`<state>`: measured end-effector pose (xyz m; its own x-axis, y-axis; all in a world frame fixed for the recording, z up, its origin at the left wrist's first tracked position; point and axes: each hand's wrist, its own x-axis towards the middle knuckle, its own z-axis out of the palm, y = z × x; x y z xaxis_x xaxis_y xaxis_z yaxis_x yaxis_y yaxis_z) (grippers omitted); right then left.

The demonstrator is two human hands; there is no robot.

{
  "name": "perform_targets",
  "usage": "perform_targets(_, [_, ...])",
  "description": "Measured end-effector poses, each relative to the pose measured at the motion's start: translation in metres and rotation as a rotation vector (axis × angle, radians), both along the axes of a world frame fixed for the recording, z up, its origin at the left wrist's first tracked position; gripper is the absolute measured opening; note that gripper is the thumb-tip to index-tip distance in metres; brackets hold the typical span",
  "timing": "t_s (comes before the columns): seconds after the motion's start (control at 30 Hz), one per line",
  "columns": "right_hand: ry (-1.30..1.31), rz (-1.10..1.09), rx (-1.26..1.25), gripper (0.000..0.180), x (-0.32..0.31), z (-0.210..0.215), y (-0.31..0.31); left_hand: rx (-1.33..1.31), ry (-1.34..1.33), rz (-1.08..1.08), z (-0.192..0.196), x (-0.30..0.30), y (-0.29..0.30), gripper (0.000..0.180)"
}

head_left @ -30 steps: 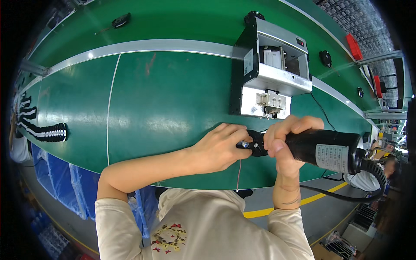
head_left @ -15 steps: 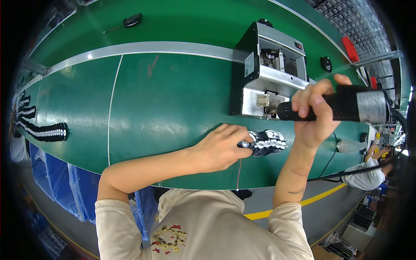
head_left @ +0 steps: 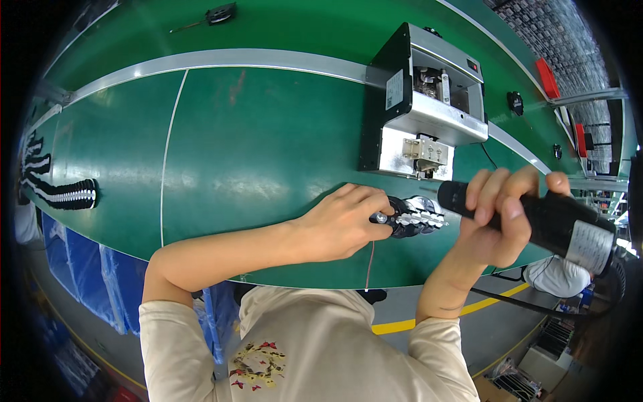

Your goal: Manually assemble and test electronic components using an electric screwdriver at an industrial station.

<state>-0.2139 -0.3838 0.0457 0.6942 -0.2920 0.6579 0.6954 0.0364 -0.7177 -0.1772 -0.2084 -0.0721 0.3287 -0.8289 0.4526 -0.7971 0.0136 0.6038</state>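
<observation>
My left hand [head_left: 348, 222] is closed on the near end of a black-and-silver part [head_left: 420, 218], a row of rounded pieces lying on the green bench. A small round metal tip shows beside its fingertips. My right hand [head_left: 506, 211] wraps round a black electric screwdriver [head_left: 559, 228]. The screwdriver lies almost level, its nose pointing left, just above and right of the part's far end. Its bit is hard to make out. Behind it stands a black-and-silver screw feeder [head_left: 435, 110], its metal block [head_left: 426, 153] facing me.
A row of similar black-and-silver parts [head_left: 74, 194] lies at the bench's far left. A car-key-like black object [head_left: 220, 13] rests on the back shelf. Red bins [head_left: 546, 78] stand at the back right. The screwdriver's cable [head_left: 536, 309] loops below my right hand.
My right hand has drawn the screwdriver away from the feeder's metal block, toward me and to the right, its back end dipping. My left hand keeps its hold on the part.
</observation>
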Motion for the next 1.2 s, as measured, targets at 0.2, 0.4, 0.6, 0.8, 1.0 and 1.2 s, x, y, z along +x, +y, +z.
perform_targets(0.2, [0.014,-0.023,-0.015,0.052,0.024,0.005,-0.011,-0.001,0.0,-0.001,0.0,0.0,-0.001,0.022])
perform_targets(0.4, [0.105,0.019,0.014,0.045,0.034,-0.002,-0.012,0.004,0.015,-0.005,0.001,0.0,-0.001,0.022])
perform_targets(0.6, [0.106,0.01,0.081,0.05,0.006,-0.01,0.001,-0.006,-0.019,0.0,-0.002,-0.001,0.0,0.023])
perform_targets(0.8, [0.163,0.021,0.075,0.048,-0.029,-0.021,0.014,-0.01,-0.009,0.003,-0.003,-0.001,0.001,0.024])
perform_targets(1.0, [0.252,-0.012,0.068,0.048,-0.035,-0.036,0.021,-0.022,0.007,0.001,-0.003,-0.002,0.0,0.024])
perform_targets(1.2, [0.22,0.042,-0.038,0.041,-0.048,-0.038,0.027,0.002,0.026,-0.013,0.0,-0.001,0.002,0.026])
